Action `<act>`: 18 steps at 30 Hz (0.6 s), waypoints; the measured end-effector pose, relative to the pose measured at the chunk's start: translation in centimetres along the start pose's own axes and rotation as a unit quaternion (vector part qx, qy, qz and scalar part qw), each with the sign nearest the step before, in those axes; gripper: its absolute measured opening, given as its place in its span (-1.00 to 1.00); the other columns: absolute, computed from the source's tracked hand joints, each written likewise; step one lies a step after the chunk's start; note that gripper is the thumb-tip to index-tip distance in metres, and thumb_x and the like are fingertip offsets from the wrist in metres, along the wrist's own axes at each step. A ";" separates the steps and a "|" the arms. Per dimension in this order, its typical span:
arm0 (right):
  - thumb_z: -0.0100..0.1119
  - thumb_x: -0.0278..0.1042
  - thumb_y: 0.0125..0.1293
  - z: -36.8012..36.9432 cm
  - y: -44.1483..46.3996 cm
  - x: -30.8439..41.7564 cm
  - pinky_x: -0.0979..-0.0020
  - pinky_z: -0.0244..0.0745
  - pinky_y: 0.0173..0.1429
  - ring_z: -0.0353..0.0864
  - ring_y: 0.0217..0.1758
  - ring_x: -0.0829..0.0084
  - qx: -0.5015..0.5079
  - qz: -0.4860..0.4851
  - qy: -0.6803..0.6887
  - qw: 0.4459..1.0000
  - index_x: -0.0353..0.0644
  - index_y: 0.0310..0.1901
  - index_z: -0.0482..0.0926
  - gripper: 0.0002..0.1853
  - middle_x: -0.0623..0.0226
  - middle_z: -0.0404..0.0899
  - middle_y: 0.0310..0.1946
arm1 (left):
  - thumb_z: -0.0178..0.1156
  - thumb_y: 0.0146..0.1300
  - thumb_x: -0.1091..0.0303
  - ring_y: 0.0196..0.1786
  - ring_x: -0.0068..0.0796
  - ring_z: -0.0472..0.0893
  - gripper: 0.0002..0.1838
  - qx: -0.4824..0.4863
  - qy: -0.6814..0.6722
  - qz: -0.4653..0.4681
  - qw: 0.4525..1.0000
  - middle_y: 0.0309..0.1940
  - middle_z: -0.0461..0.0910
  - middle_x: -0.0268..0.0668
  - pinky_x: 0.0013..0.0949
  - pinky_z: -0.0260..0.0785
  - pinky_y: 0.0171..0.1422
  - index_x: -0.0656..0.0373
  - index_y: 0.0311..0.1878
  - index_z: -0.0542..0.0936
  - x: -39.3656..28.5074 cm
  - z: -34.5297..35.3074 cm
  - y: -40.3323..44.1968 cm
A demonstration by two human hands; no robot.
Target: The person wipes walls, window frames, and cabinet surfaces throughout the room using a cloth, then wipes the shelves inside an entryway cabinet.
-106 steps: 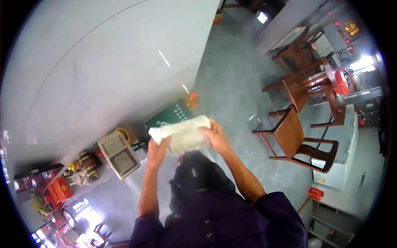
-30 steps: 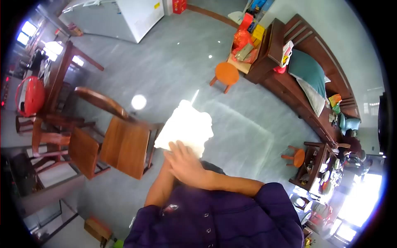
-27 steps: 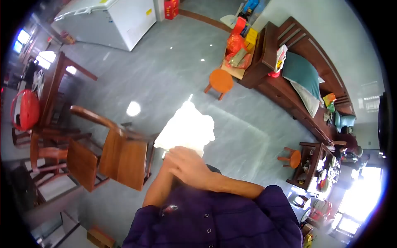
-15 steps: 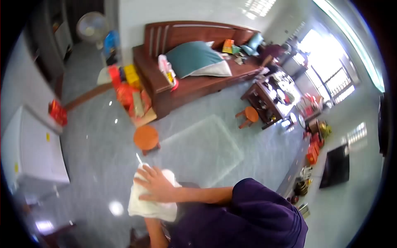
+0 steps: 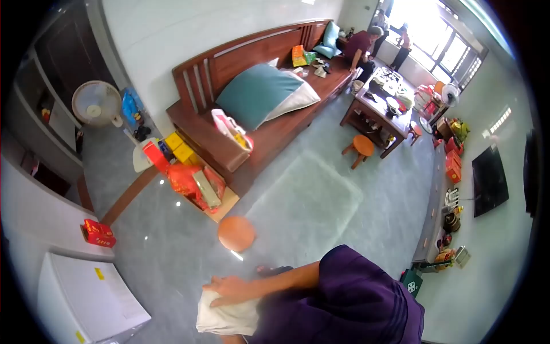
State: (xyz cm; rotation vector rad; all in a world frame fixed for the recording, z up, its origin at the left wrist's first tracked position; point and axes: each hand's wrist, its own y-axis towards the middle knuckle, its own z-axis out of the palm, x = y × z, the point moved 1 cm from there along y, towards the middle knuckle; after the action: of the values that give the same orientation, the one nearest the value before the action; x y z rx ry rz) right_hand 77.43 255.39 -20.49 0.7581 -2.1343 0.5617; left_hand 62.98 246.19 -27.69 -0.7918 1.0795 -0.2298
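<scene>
A folded white cloth (image 5: 229, 316) is at the bottom of the view, in front of my purple shirt. My right hand (image 5: 231, 290) lies over its upper edge, with the fingers bent around the fabric. A small piece of my left forearm (image 5: 231, 339) shows below the cloth. My left hand itself is hidden beneath or behind it. Just above my right hand, a round orange stool (image 5: 236, 234) stands on the grey floor.
A wooden bench (image 5: 252, 163) with a teal cushion (image 5: 252, 94) runs along the wall. An open carton (image 5: 228, 205) stands by its end. A white fridge (image 5: 94, 304) is lower left, a fan (image 5: 96, 103) upper left. People (image 5: 360, 47) are near a table (image 5: 366, 106).
My view has swung, so the bench, stool and fridge sit differently in it. My right hand's fingers were spread over the cloth and are now closer together. The cloth appears lower in view.
</scene>
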 end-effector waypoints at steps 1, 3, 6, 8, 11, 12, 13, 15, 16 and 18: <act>0.20 0.23 0.28 1.5 1.7 -1.5 0.03 0.50 0.13 0.57 0.09 -0.06 -0.032 -0.020 -0.001 0.999 0.00 0.41 0.29 -0.23 -0.02 0.40 0.23 | 0.26 0.26 0.14 -0.05 -0.35 0.64 -0.62 -0.001 0.001 0.001 1.000 -0.06 0.65 -0.24 -0.28 0.54 0.06 0.16 0.03 0.57 -0.8 -0.3 0.8; 0.21 0.21 0.27 1.9 4.0 -0.3 0.05 0.50 0.15 0.57 0.08 -0.09 -0.011 -0.015 0.011 1.000 0.01 0.41 0.31 -0.25 -0.03 0.43 0.22 | 0.27 0.25 0.15 -0.05 -0.35 0.64 -0.63 -0.015 0.005 0.012 1.000 -0.07 0.65 -0.24 -0.28 0.54 0.06 0.16 0.03 0.58 -2.4 -1.4 2.2; 0.24 0.17 0.27 -1.7 9.7 1.1 0.07 0.49 0.18 0.57 0.10 -0.09 0.084 0.027 0.002 0.996 0.01 0.35 0.40 -0.31 -0.03 0.52 0.14 | 0.29 0.23 0.16 -0.06 -0.36 0.64 -0.63 -0.024 0.060 0.049 0.997 -0.07 0.66 -0.24 -0.29 0.54 0.06 0.17 0.02 0.58 -5.9 -2.6 5.2; 0.20 0.20 0.29 -0.2 13.8 0.9 0.03 0.52 0.09 0.63 -0.01 -0.09 0.043 -0.002 -0.035 0.998 -0.02 0.26 0.50 -0.38 -0.03 0.57 0.00 | 0.30 0.22 0.17 -0.06 -0.36 0.64 -0.63 -0.025 0.145 0.112 0.983 -0.07 0.66 -0.24 -0.29 0.54 0.06 0.17 0.02 0.59 -8.5 -4.2 7.6; 0.22 0.12 0.30 0.5 21.0 3.7 0.16 0.49 0.20 0.58 0.14 0.02 0.112 0.052 -0.049 0.991 -0.04 0.27 0.51 -0.40 -0.01 0.60 0.03 | 0.32 0.21 0.18 -0.07 -0.37 0.65 -0.63 -0.030 0.302 0.268 0.914 -0.08 0.66 -0.24 -0.29 0.54 0.06 0.17 0.01 0.59 -13.3 -7.0 10.7; 0.22 0.10 0.31 0.7 22.4 5.1 0.17 0.49 0.20 0.58 0.14 0.03 0.120 0.057 -0.036 0.991 -0.05 0.27 0.51 -0.42 -0.01 0.61 0.04 | 0.33 0.21 0.18 -0.07 -0.37 0.65 -0.63 -0.037 0.340 0.314 0.886 -0.08 0.66 -0.24 -0.29 0.54 0.06 0.17 0.01 0.59 -14.9 -7.8 11.0; 0.22 0.08 0.32 0.8 24.7 6.7 0.18 0.49 0.20 0.58 0.14 0.03 0.121 0.059 -0.024 0.991 -0.06 0.27 0.51 -0.43 0.00 0.61 0.06 | 0.28 0.21 0.19 -0.05 -0.30 0.63 -0.63 -0.049 0.355 0.359 0.862 -0.08 0.64 -0.20 -0.28 0.53 0.06 0.16 0.02 0.58 -18.2 -8.3 10.6; 0.22 0.03 0.34 1.5 28.5 8.7 0.20 0.50 0.19 0.59 0.14 0.03 0.127 0.038 -0.009 0.991 -0.10 0.27 0.52 -0.45 0.00 0.61 0.08 | 0.28 0.12 0.20 -0.02 -0.18 0.61 -0.58 -0.068 0.393 0.430 0.810 -0.08 0.60 -0.14 -0.26 0.49 0.07 0.15 0.04 0.56 -23.3 -10.2 10.6; 0.23 0.01 0.34 2.2 30.5 9.3 0.21 0.50 0.19 0.60 0.14 0.03 0.128 0.012 -0.007 0.992 -0.12 0.26 0.52 -0.46 0.01 0.61 0.09 | 0.33 0.03 0.20 -0.01 -0.13 0.59 -0.52 -0.074 0.416 0.457 0.783 -0.08 0.60 -0.12 -0.25 0.47 0.08 0.14 0.05 0.55 -25.1 -11.7 11.0; 0.25 -0.05 0.35 2.9 33.9 10.8 0.23 0.50 0.19 0.61 0.12 0.03 0.123 -0.002 -0.002 0.992 -0.17 0.24 0.53 -0.48 0.00 0.61 0.09 | 0.34 0.11 0.21 0.04 -0.21 0.61 -0.54 -0.042 0.264 0.342 0.901 -0.04 0.63 -0.17 -0.25 0.47 0.14 0.14 0.09 0.57 -28.5 -14.0 11.2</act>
State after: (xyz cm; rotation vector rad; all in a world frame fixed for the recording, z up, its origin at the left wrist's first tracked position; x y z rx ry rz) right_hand 47.40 274.60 -18.30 0.8977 -2.0906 0.8317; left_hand 35.11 262.81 -18.58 -0.3818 1.8270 0.2203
